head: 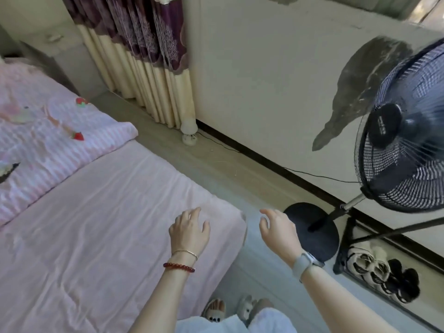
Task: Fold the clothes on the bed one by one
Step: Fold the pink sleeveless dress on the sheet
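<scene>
Both hands, left (189, 230) and right (280, 230), hover empty, fingers loosely spread, over the bed (101, 212) corner. We advise reaching toward ten o'clock for the striped garment (60, 140).

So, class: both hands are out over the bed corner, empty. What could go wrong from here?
1. The right hand hovers past the bed's corner, near the standing fan; a wide swing with a garment might hit its cage or stand.
2. The fan's cord trails along the floor by the wall, a possible trip hazard.
3. The only cloth in view, a pink striped quilt, lies far from the left hand; reaching could mean an awkward lean.
</scene>
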A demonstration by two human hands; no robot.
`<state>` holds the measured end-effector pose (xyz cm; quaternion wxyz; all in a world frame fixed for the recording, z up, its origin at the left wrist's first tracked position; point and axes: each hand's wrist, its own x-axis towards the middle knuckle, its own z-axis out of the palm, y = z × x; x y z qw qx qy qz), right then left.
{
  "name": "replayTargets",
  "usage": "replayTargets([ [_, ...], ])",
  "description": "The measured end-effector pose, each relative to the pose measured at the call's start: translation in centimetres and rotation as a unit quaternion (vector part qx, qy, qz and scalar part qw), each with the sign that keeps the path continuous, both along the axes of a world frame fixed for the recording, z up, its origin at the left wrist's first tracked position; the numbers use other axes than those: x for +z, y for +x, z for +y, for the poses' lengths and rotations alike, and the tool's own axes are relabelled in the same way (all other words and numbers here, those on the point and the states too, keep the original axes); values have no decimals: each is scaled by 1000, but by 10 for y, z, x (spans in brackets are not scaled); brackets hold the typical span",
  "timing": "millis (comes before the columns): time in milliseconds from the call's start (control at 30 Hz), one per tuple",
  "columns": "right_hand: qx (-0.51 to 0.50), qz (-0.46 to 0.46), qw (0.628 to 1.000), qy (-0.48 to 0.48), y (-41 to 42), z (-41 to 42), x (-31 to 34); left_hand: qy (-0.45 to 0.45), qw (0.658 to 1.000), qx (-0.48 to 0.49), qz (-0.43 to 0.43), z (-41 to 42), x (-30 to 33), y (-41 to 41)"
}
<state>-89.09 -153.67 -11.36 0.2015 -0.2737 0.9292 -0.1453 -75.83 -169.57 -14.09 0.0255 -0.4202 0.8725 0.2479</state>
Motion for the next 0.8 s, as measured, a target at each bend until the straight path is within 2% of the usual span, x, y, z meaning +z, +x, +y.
replayTargets([
  [267, 44, 24, 999, 20, -133, -57, 5, -4, 998, 65, 12, -47, -5, -118],
  [533, 113, 27, 993, 10, -228, -123, 8, -4, 991, 130, -2, -101, -7, -176],
  [800, 131, 13, 991, -8, -320, -231, -7, -4, 983, 185, 11, -212, -20, -255],
])
